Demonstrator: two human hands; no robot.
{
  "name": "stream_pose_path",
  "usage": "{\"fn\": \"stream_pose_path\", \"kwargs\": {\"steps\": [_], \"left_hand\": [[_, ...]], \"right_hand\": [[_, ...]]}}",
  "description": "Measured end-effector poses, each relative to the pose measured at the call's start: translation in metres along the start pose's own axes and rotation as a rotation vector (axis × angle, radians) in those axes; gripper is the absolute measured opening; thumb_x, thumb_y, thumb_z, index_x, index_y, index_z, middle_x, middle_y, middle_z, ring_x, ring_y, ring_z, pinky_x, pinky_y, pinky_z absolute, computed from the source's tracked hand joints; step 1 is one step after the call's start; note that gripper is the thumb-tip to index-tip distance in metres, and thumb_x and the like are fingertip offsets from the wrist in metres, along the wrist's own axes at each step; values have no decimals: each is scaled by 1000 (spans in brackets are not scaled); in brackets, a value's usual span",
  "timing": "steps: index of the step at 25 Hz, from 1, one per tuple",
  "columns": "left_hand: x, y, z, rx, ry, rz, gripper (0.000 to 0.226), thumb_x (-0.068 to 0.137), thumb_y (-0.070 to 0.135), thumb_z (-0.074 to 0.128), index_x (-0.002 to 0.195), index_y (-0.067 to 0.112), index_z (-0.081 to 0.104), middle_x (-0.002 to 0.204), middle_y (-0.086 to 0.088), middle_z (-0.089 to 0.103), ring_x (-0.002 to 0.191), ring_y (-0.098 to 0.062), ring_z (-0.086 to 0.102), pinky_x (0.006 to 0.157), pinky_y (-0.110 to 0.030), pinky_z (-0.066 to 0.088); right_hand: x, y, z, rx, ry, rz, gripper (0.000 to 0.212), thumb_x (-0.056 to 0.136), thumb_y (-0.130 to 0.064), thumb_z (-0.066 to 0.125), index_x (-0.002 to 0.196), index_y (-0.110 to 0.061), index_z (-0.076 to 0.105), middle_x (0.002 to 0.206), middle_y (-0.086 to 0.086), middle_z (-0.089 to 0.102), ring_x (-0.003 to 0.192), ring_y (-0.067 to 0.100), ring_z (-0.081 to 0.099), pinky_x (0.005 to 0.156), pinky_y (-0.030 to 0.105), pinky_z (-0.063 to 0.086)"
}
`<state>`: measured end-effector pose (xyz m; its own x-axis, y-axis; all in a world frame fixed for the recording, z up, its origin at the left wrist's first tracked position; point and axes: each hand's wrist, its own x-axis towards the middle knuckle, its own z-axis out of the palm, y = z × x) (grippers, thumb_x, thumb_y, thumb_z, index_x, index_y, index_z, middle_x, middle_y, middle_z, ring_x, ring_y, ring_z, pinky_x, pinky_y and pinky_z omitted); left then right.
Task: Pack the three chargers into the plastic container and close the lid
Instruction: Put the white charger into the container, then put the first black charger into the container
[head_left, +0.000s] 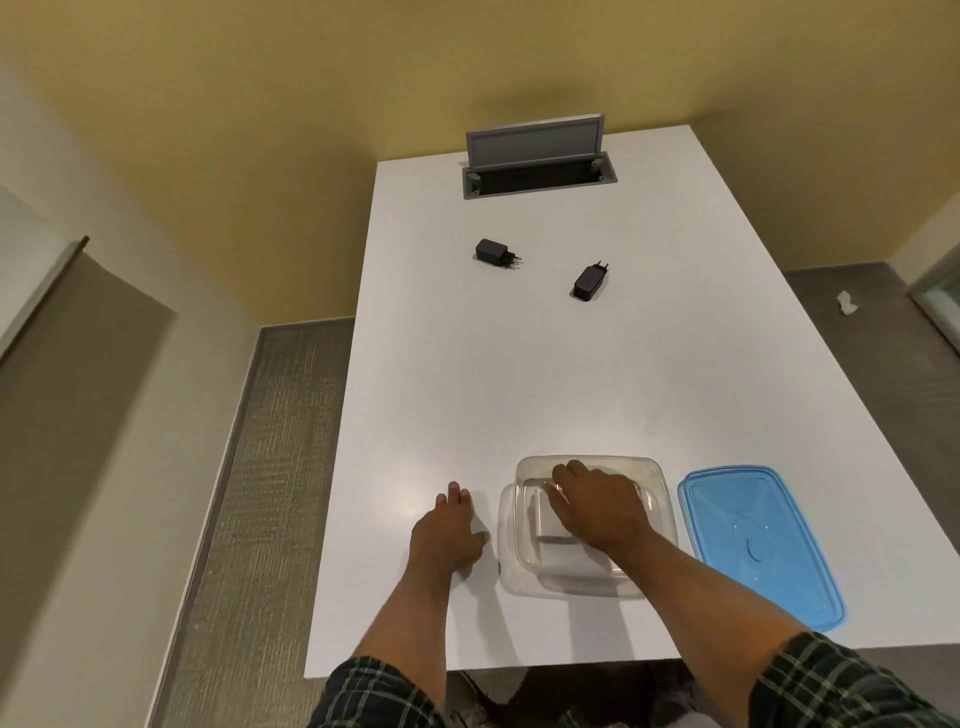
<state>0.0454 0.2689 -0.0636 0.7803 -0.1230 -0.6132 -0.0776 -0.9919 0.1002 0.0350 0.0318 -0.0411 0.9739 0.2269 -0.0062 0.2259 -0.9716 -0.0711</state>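
Mostly bare table (467, 364), right hand (597, 509) in container (662, 499), lid (753, 540) nr right edge.

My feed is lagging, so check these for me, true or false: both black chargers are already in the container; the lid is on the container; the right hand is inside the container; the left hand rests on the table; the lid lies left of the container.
1. Both black chargers are in the container: false, both lie on the table, far from it.
2. The lid is on: false, it lies on the table.
3. Right hand inside the container: true.
4. Left hand on the table: true.
5. Lid left of the container: false, right.
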Motion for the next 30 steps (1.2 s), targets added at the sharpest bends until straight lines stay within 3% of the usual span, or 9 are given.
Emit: {"fn": "stream_pose_path", "kwargs": {"steps": [2, 3, 6, 10, 13, 17, 24, 30], "left_hand": [[-3, -1, -8, 21, 93, -33, 48, 98, 41, 44, 133, 8, 50, 134, -11, 56, 118, -30, 58, 91, -39, 50], [-5, -2, -12, 32, 122, -46, 40, 98, 39, 42, 121, 10, 58, 122, -10, 64, 110, -30, 63, 88, -37, 50], [-3, -4, -25, 63, 157, -6, 35, 98, 38, 41, 104, 14, 66, 112, -7, 68, 103, -29, 66, 85, -35, 50], [25, -1, -47, 8, 277, 75, 37, 97, 35, 45, 127, 16, 57, 135, -4, 58, 117, -28, 58, 95, -38, 47], [46, 4, -57, -21, 333, 136, 62, 98, 35, 47, 153, 13, 31, 163, -5, 28, 145, -28, 36, 111, -40, 38], [74, 15, -70, 50, 357, 171, 72, 102, 42, 40, 159, 10, 10, 169, -6, 5, 155, -27, 13, 116, -42, 30], [122, 30, -84, 47, 367, 267, 73, 103, 42, 37, 159, 7, 7, 169, -9, 0, 156, -27, 5, 123, -39, 22], [167, 43, -90, 59, 389, 325, 72, 99, 41, 33, 158, 4, 15, 167, -13, 9, 155, -32, 12, 123, -43, 23]], "right_hand": [[-3, 6, 1, 9, 95, -13, 20, 92, -35, 55, 82, -19, 62, 73, -1, 58, 51, 25, 60, 38, 30, 43], [-2, 8, 2, 13, 158, -29, 22, 92, -32, 55, 77, -18, 61, 70, -1, 56, 51, 25, 57, 37, 30, 40], [7, 15, -2, 34, 299, -18, 30, 94, -30, 57, 68, -16, 61, 67, 2, 52, 55, 24, 50, 41, 33, 37], [39, 30, -12, 71, 330, 109, 31, 96, -31, 54, 70, -15, 60, 69, 3, 53, 59, 26, 50, 49, 35, 38], [58, 39, -15, 104, 271, 223, 22, 94, -35, 58, 85, -16, 64, 78, 3, 59, 67, 27, 57, 56, 35, 44], [81, 49, -8, 69, 118, 321, 32, 92, -42, 59, 106, -13, 64, 91, 8, 63, 78, 31, 62, 62, 37, 47], [105, 60, 0, 132, -49, 458, 45, 95, -44, 49, 125, -12, 55, 102, 10, 65, 90, 33, 64, 70, 39, 48], [139, 82, 9, 248, -239, 540, 65, 94, -47, 51, 147, -14, 31, 129, 10, 55, 115, 31, 57, 89, 42, 49]]}}
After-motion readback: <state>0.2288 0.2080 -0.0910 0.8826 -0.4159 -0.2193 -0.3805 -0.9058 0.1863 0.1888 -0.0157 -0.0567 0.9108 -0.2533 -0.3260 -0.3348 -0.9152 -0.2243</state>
